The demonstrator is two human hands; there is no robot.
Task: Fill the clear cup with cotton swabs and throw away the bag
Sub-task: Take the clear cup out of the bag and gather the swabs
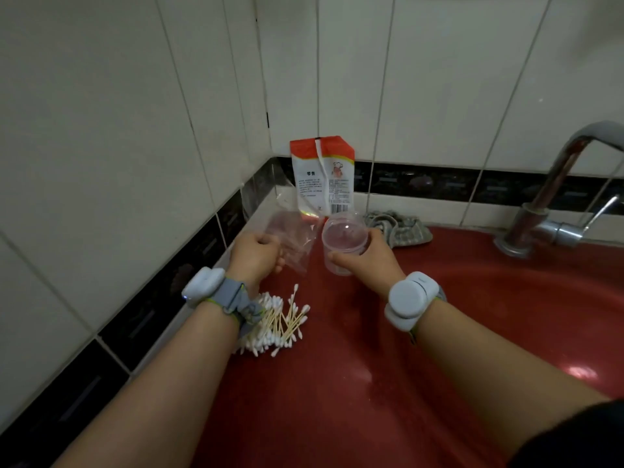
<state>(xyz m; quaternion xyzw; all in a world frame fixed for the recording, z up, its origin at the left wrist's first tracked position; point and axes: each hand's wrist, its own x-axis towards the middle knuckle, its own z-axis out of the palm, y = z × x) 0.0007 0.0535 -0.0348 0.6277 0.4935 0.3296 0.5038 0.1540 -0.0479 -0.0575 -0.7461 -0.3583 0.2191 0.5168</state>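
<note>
Head view: the person works at a red countertop [337, 383] set against a white tiled wall [118, 113] with a dark tile band. The right hand [366, 256] grips the clear cup [341, 243] around its side wall, thumb on the near face and fingers on the far face; the cup stands upright on or just above the counter, and contact with the surface cannot be confirmed. The cup appears empty, although its transparent wall and the dim light make this uncertain. The left hand [258, 255] is clenched on the near edge of the clear plastic bag [290, 234], which is crumpled and extends from the hand toward the wall; no contents are visible in the bag. The cotton swabs [280, 320] lie in a loose pile on the counter, just beside the left wrist and partly under it, well clear of the cup. A red-and-white printed packet [322, 177] stands upright against the wall directly behind the cup. A folded grey cloth [398, 228] lies to the right of the cup. A chrome faucet [553, 204] is mounted at the far right. Both wrists carry a white strap-mounted device [407, 300].
</note>
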